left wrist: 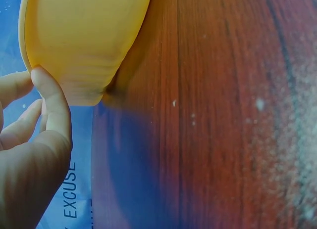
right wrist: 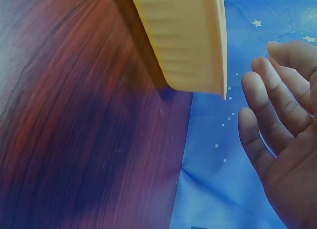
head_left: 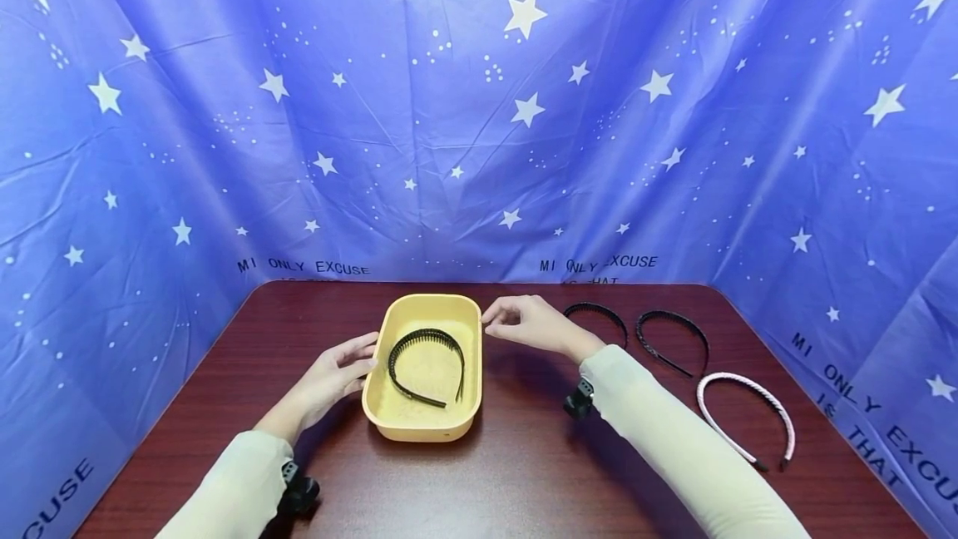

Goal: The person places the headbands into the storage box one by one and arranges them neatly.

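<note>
A yellow plastic basin [head_left: 427, 432] stands on the table, and a black toothed headband [head_left: 407, 338] lies inside it. At the basin's left side is my left hand [head_left: 329, 377], its fingers loosely extended. The left wrist view shows that thumb [left wrist: 52, 93] against the basin's edge near a corner. My right hand [head_left: 533, 324] hovers beside the far right rim with relaxed fingers. A gap separates it from the basin [right wrist: 190, 46] in the right wrist view, and it holds nothing.
Behind the right wrist lies a black headband [head_left: 599, 306], partly hidden by the arm. Farther right are another black headband [head_left: 701, 333] and a pale pink headband [head_left: 737, 376]. A blue star-printed curtain [head_left: 449, 123] surrounds the dark red wooden table [head_left: 359, 489].
</note>
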`<state>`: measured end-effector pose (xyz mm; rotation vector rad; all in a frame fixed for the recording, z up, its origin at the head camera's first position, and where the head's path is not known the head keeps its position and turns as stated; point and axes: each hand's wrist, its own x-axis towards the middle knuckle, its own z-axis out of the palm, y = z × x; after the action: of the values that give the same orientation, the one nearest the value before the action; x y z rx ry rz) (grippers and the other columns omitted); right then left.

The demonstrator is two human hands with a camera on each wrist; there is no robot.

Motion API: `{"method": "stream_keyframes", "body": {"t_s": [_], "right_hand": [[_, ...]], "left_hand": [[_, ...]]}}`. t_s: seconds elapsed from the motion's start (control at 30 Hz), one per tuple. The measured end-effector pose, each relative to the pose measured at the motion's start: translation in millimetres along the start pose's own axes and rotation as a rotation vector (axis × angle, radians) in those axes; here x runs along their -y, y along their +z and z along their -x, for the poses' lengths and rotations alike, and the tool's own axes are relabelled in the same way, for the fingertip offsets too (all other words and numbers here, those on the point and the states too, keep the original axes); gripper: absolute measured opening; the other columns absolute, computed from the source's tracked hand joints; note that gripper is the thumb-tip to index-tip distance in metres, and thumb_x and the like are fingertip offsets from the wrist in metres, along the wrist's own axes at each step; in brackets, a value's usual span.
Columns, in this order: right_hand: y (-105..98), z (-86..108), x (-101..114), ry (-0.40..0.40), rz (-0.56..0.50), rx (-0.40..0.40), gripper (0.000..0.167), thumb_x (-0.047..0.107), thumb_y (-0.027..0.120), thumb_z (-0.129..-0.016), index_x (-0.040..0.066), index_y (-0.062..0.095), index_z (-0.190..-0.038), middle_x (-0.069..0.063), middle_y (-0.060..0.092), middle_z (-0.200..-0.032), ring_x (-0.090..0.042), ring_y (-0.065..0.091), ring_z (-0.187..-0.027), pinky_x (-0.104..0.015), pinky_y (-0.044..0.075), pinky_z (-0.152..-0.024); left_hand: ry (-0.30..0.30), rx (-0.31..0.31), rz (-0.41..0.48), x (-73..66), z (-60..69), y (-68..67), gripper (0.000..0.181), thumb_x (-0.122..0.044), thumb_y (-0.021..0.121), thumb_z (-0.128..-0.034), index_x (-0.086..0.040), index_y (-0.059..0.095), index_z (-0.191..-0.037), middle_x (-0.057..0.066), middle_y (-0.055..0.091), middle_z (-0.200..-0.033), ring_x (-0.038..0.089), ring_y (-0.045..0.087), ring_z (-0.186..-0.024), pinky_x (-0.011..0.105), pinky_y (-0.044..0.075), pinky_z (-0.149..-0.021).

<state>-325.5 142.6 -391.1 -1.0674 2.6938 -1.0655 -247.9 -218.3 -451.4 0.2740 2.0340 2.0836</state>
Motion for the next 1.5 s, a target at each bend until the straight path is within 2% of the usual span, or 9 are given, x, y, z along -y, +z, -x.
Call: {"method": "stream_keyframes", "body": {"t_s": [0.1,0.23,0.33,0.63,0.93,1.2,1.4,1.5], "right_hand": [[-5,6.2,0,0.009,0.006,0.008,0.017,0.026,0.071,-0.093,0.017,0.072,-0.108,0.006,0.073,-0.091,-0.009,0.066,-0.091,-0.036,0.052,-0.088],[-11,13.0,0,0.020,0.002,0.013,0.014,0.026,0.071,-0.093,0.022,0.071,-0.107,0.003,0.073,-0.092,-0.009,0.065,-0.091,-0.036,0.052,-0.089],[-14,17.4,-1,0.023,0.010,0.011,0.013,0.027,0.072,-0.093,0.023,0.071,-0.106,0.010,0.071,-0.090,-0.008,0.065,-0.090,-0.036,0.053,-0.088],[-27,34.2,-8,0.011,0.036,-0.004,0.013,0.029,0.071,-0.094,0.024,0.071,-0.106,0.009,0.071,-0.091,-0.009,0.065,-0.090,-0.036,0.053,-0.083],[-42,51.9,-17,0.060,0.050,-0.056,0.014,0.031,0.071,-0.094,0.025,0.072,-0.107,0.012,0.070,-0.088,-0.010,0.064,-0.087,-0.034,0.051,-0.077],[-55,70.0,-26,0.096,0.055,-0.085,0.015,0.030,0.070,-0.095,0.022,0.072,-0.108,0.012,0.070,-0.086,-0.012,0.065,-0.082,-0.033,0.051,-0.077],[-68,87.2,-36,0.164,0.021,-0.126,0.020,0.028,0.071,-0.095,0.015,0.072,-0.109,0.004,0.073,-0.090,-0.017,0.068,-0.084,-0.032,0.053,-0.075],[-73,96.0,-41,0.198,0.009,-0.134,0.020,0.029,0.071,-0.094,0.016,0.072,-0.109,0.005,0.073,-0.092,-0.020,0.069,-0.085,-0.034,0.054,-0.076]], "left_hand": [[0.004,0.002,0.000,-0.5,-0.2,-0.2,0.064,-0.005,0.058,-0.1003,0.007,0.026,-0.154,0.034,0.038,-0.145,0.021,0.061,-0.110,0.036,0.054,-0.092],[0.005,0.004,0.003,-1.0,-0.5,-0.5,0.064,-0.005,0.058,-0.1001,0.007,0.026,-0.154,0.034,0.038,-0.145,0.021,0.061,-0.110,0.036,0.054,-0.092],[0.002,0.004,0.005,-0.7,-0.9,-0.4,0.064,-0.005,0.058,-0.1001,0.007,0.026,-0.154,0.034,0.038,-0.145,0.020,0.061,-0.110,0.035,0.054,-0.092],[-0.002,-0.001,0.000,-0.6,-1.3,0.4,0.064,-0.006,0.058,-0.1003,0.006,0.027,-0.154,0.033,0.038,-0.145,0.020,0.061,-0.110,0.034,0.054,-0.092],[-0.004,-0.001,-0.009,-1.8,-1.1,-0.1,0.063,-0.006,0.058,-0.1006,0.006,0.027,-0.154,0.033,0.038,-0.146,0.021,0.061,-0.111,0.035,0.054,-0.092],[-0.006,-0.004,-0.016,-2.6,-0.3,1.1,0.063,-0.006,0.057,-0.1006,0.007,0.027,-0.154,0.034,0.039,-0.145,0.023,0.060,-0.113,0.035,0.054,-0.092],[-0.004,0.000,-0.016,-2.9,0.0,0.9,0.063,-0.006,0.058,-0.1007,0.007,0.027,-0.154,0.034,0.039,-0.145,0.025,0.059,-0.114,0.035,0.054,-0.093],[-0.007,-0.002,-0.015,-3.1,0.3,0.8,0.063,-0.006,0.058,-0.1007,0.007,0.027,-0.154,0.033,0.039,-0.145,0.024,0.059,-0.114,0.035,0.054,-0.093]]}}
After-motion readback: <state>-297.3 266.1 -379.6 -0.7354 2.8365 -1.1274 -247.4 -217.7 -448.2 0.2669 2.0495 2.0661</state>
